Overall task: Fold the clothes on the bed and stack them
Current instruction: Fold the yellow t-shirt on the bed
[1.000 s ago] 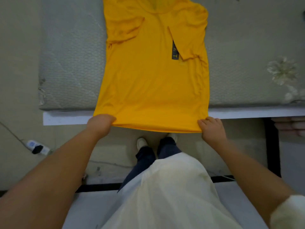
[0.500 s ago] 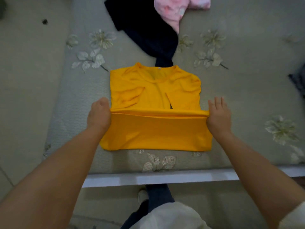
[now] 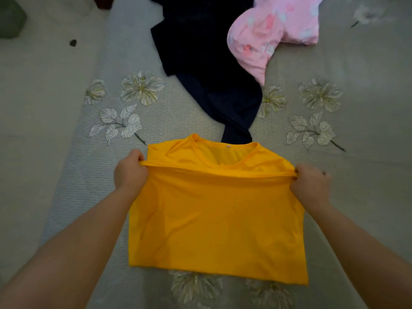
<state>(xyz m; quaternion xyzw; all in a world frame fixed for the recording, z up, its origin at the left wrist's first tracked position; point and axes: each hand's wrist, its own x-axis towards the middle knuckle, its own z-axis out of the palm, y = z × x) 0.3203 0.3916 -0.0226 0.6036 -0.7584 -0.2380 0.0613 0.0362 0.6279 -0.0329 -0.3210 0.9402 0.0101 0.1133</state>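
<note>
both hands — left hand (image 3: 130,172) and right hand (image 3: 311,185) — pinch the folded-over hem of the yellow shirt (image 3: 218,221) on the bed (image 3: 66,197), near its collar.

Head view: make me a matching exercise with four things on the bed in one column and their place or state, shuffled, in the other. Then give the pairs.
Things:
1. yellow T-shirt
2. dark navy garment
3. pink floral garment
4. left hand

Place or state:
A. lies unfolded at the far right of the bed
B. pinches the left end of the raised hem
C. half folded, nearest the person
D. spread loose just beyond the yellow collar

Pairs: 1-C, 2-D, 3-A, 4-B
</note>
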